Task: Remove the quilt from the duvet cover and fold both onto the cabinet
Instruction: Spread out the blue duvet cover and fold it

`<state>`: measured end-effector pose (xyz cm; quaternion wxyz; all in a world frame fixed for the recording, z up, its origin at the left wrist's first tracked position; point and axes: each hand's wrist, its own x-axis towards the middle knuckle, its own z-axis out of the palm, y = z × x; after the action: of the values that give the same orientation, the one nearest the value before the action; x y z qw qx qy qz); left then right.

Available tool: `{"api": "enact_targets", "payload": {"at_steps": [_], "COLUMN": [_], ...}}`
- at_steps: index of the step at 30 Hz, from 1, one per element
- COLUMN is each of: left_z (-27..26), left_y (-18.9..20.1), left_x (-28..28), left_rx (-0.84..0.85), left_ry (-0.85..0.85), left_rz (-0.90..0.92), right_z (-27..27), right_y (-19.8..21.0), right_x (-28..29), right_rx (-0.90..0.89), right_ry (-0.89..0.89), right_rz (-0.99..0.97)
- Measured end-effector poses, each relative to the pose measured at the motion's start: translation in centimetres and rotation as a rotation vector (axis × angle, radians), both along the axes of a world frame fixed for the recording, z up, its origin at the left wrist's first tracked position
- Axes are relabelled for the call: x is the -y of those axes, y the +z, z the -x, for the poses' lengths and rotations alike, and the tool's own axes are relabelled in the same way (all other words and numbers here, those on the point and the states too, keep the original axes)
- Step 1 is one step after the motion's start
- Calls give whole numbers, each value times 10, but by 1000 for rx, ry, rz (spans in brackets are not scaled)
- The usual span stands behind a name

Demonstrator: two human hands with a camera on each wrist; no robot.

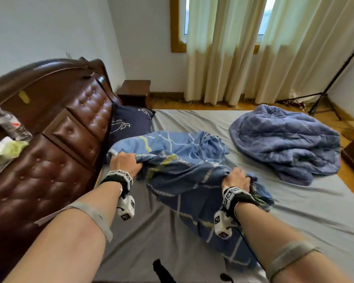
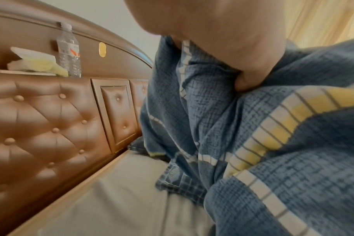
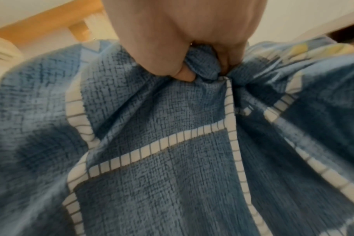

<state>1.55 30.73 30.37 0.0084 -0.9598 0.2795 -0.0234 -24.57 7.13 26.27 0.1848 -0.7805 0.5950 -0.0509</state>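
Observation:
The blue duvet cover (image 1: 184,172) with white and yellow stripes lies crumpled in the middle of the bed. My left hand (image 1: 125,162) grips a bunch of it near the headboard; the left wrist view shows my left hand (image 2: 222,47) with the cover (image 2: 273,159) bunched under the fist. My right hand (image 1: 237,180) grips another bunch nearer me; in the right wrist view my right hand (image 3: 184,39) has the cloth (image 3: 162,159) gathered between its curled fingers. The blue quilted quilt (image 1: 284,141) lies heaped apart at the bed's far right.
A grey sheet (image 1: 307,211) covers the mattress. The brown tufted headboard (image 1: 55,144) stands at left, with a water bottle (image 1: 10,123) and tissues (image 1: 9,149) on its ledge. A navy pillow (image 1: 131,121) leans by it. A wooden bedside cabinet (image 1: 134,92), curtains and a tripod stand beyond.

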Motion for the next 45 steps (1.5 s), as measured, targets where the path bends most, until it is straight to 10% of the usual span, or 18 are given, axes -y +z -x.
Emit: {"api": "enact_targets", "payload": {"at_steps": [5, 14, 28, 36, 45], "left_z": [-42, -104, -207, -288, -324], "left_y": [-12, 84, 395, 510, 513], "left_x": [-23, 71, 191, 224, 230], "left_rx": [-45, -42, 345, 564, 744], "left_ry": [-12, -106, -45, -9, -91], "left_rz": [-147, 9, 347, 437, 488], "right_z": [-45, -102, -259, -332, -348], "right_y": [0, 73, 351, 516, 521], "right_x": [-33, 48, 217, 259, 269], "right_rx": [-86, 36, 524, 787, 947], "right_ry": [-59, -123, 141, 241, 290], "right_rz": [-129, -58, 318, 517, 624]}}
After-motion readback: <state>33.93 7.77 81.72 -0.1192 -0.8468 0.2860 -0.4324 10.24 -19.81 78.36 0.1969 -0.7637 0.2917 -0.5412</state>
